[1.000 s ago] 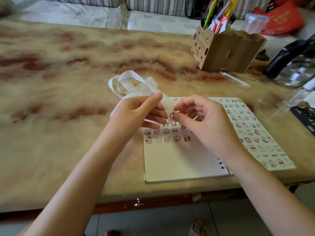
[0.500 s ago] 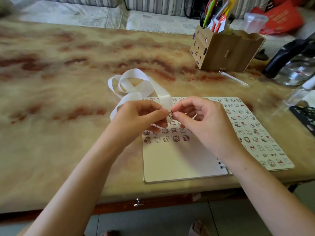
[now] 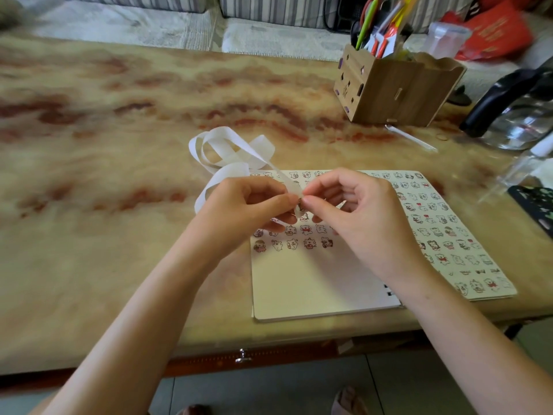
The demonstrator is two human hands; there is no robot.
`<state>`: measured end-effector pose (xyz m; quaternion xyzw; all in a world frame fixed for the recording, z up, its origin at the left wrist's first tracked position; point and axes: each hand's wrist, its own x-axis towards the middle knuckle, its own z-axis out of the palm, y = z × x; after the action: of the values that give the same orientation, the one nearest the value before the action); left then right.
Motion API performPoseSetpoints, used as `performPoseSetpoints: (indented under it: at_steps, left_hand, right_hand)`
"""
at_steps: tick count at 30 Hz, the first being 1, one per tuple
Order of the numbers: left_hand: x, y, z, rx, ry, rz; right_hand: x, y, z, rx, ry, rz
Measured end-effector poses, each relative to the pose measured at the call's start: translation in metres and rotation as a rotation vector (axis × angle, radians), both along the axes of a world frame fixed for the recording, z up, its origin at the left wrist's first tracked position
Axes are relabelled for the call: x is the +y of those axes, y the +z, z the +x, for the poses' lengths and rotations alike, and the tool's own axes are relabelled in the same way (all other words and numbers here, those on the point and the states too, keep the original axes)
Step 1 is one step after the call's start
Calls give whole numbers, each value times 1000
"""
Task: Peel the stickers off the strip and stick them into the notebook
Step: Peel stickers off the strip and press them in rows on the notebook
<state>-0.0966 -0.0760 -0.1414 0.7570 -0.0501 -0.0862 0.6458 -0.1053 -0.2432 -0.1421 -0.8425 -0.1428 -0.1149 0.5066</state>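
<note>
Nearest, in front of notebook point(image 3: 314, 283): grey tile floor point(image 3: 269, 393) and part of a foot point(image 3: 347, 399), cut off by frame bottom. Small metal latch point(image 3: 243, 354) on the table's front rail, front-left of notebook.

Notebook lying open and flat at tabletop point(image 3: 104, 205) front edge. Left pg: sticker rows across upper part, lower part blank. Right pg: covered w/ stickers. Binding mostly hidden under right wrist, only a few dark holes showing.

Above notebook's left pg, both hands raised, fingertips meeting. Left hand point(image 3: 248, 205) curled, thumb and fingers gripping the strip point(image 3: 230, 151). Right hand point(image 3: 356, 211) w/ thumb and forefinger pinched on a small sticker point(image 3: 300, 206) at strip's end. Sticker half hidden by fingertips; can't tell if fully off the backing. Top sticker rows partly covered by hands.

Rest of strip: white, looping in loose coils on tabletop just beyond notebook's far-left corner.

Tabletop: glossy cream stone look w/ red-brown veins, blurred left of notebook.

Beyond notebook's far-right corner: thin clear stick point(image 3: 410, 137), then wooden pen holder point(image 3: 398, 91) stuffed w/ coloured pens. Right of notebook: dark patterned object point(image 3: 535, 205), cut off by frame. Far right: glass kettle point(image 3: 514, 121) w/ black handle, partly out of frame.

Furthest beyond notebook: striped sofa cushions point(image 3: 269, 7), clear plastic container point(image 3: 446, 37), red bag point(image 3: 496, 31), blurred.
</note>
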Motion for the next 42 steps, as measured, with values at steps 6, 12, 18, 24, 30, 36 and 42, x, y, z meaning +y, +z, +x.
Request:
performPoseSetpoints:
  at_steps: [6,12,18,24,30,36,42]
  left_hand:
    - [-2,0,0,14,25,-22]
    - [-3,-1,1,2,70,-15]
    - [-4,-2,1,3,90,-11]
    - [-5,-2,0,34,105,-8]
    - [-4,-3,0,49,112,-9]
    - [-3,-4,1,42,105,11]
    - [-3,-7,2,10,142,91]
  right_hand:
    - [0,-3,0,-29,-5,3]
    - [0,-5,0,-77,-6,-79]
    - [0,-5,0,-133,-32,-140]
    - [1,-6,-1,-294,-86,-333]
    - [1,-6,-2,-316,-80,-376]
    - [-1,0,-1,-15,12,-117]
    - [-24,20,1,267,47,63]
